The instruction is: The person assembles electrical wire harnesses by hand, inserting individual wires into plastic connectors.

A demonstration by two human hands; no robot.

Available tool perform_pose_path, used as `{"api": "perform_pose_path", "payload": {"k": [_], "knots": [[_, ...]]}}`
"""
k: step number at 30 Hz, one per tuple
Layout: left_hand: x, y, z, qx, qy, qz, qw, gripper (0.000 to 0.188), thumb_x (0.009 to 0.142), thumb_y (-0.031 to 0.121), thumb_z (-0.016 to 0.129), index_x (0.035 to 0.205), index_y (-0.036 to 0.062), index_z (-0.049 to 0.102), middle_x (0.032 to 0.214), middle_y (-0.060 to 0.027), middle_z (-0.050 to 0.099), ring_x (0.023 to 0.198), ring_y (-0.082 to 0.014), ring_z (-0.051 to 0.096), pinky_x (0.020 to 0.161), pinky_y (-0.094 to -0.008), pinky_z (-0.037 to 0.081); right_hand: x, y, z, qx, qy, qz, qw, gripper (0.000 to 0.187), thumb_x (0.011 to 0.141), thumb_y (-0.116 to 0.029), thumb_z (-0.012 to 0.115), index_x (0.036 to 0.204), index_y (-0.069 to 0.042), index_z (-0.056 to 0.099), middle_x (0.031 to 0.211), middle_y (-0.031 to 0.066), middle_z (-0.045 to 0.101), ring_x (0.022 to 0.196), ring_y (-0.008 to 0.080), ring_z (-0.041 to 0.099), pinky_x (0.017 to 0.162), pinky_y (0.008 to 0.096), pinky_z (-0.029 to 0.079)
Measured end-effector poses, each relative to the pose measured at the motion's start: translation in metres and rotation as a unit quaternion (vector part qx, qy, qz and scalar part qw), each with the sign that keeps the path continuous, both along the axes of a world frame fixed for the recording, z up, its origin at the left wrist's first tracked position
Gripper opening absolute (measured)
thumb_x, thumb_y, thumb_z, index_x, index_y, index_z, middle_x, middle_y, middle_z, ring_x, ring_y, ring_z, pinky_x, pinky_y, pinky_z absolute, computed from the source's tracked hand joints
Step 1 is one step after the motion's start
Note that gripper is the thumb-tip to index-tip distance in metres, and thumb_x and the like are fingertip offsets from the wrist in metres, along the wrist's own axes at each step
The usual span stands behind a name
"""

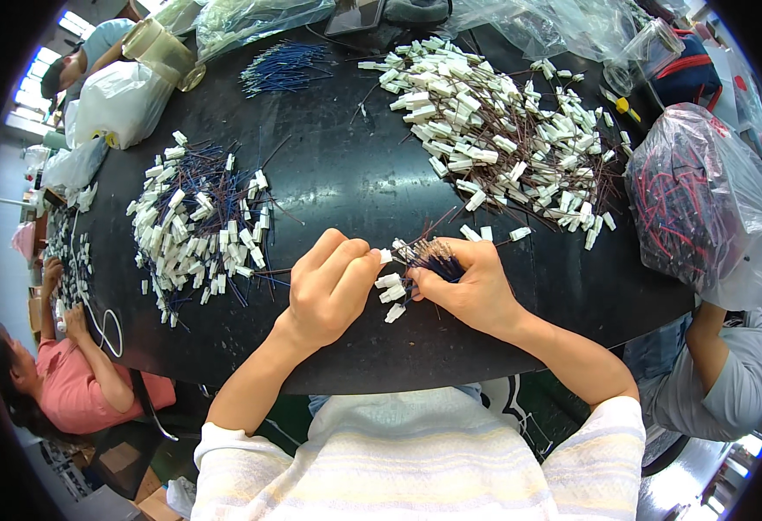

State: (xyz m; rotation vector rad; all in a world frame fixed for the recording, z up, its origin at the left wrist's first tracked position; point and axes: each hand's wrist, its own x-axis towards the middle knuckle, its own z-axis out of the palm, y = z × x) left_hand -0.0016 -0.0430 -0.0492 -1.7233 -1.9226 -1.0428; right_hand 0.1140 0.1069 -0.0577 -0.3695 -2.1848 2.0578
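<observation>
My left hand (pixel 330 285) is closed, its thumb and forefinger pinching a small white plastic connector (pixel 386 256). Close beside it, my right hand (pixel 476 291) is wrapped round a bundle of dark blue wires (pixel 435 260) with bare metal terminals at their tips. Several white connectors (pixel 390 293) sit just below that bundle, between the hands; I cannot tell whether they hang from it or lie on the table. A few more connectors on brown wires (pixel 476 233) show just beyond my right hand.
On the black table (pixel 329 191), a pile of white connectors on blue wires (pixel 194 226) lies left and a larger one on brown wires (pixel 494 130) far right. Loose blue wires (pixel 285 68) lie at the back. A bag of red wires (pixel 702 200) stands right. Co-workers sit on both sides.
</observation>
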Motion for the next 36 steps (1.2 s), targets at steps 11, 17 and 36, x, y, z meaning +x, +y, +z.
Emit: {"api": "perform_pose_path", "payload": {"k": [11,17,36], "knots": [[0.003,-0.001,0.003,-0.031,0.029,-0.063,0.997,0.027,0.057,-0.012,0.064,0.082,-0.0099,0.055,0.076,-0.0153,0.054,0.056,-0.0258,0.050,0.047,-0.0312,0.042,-0.003,0.010,0.012,-0.098,-0.052,0.003,0.994,0.009,0.078,-0.006,0.058,0.080,0.003,0.058,0.069,0.0042,0.061,0.062,0.0086,0.058,0.057,0.0228,0.046],[0.008,0.001,0.000,-0.025,0.027,-0.062,0.997,0.027,0.057,-0.012,0.063,0.083,-0.0116,0.055,0.077,-0.0164,0.054,0.058,-0.0264,0.051,0.048,-0.0318,0.043,-0.001,0.004,0.005,-0.083,-0.013,-0.007,0.996,0.008,0.079,-0.005,0.058,0.080,0.003,0.059,0.068,0.0040,0.061,0.062,0.0087,0.059,0.057,0.0232,0.047],[-0.104,0.101,-0.008,-0.125,-0.092,0.113,0.981,0.016,0.073,0.006,0.063,0.088,0.0008,0.059,0.081,-0.0115,0.060,0.069,-0.0245,0.057,0.064,-0.0304,0.044,0.000,0.004,0.006,-0.132,-0.018,0.026,0.991,0.014,0.087,-0.005,0.049,0.089,0.005,0.058,0.071,0.0059,0.061,0.064,0.0093,0.056,0.061,0.0239,0.046]]}}
